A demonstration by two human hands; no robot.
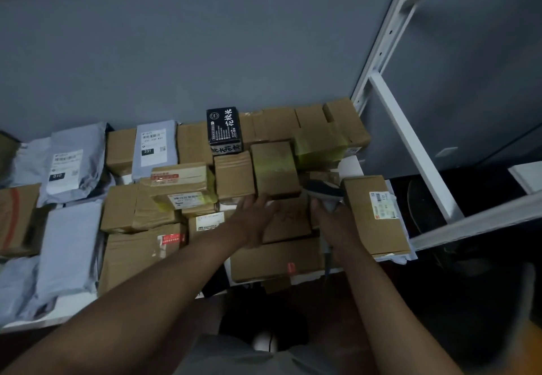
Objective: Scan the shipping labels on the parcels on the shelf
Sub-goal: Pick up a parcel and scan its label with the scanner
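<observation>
A white metal shelf (416, 143) stands against a grey wall (205, 52), and its board is crowded with parcels. Brown cardboard boxes (234, 175) fill the middle and right, some stacked on others, while grey mailing bags (73, 157) lie on the left, two of them showing white shipping labels. A black box (224, 129) with white lettering stands upright near the back. At the right end lies a box with a label (382, 206) facing up. The left hand (255, 219) reaches in with fingers straight, resting flat on a low box at the front, gripping nothing. The right hand (334, 222) is curled round the handle of a scanner (322, 191), its dark head pointing toward the stacked boxes.
</observation>
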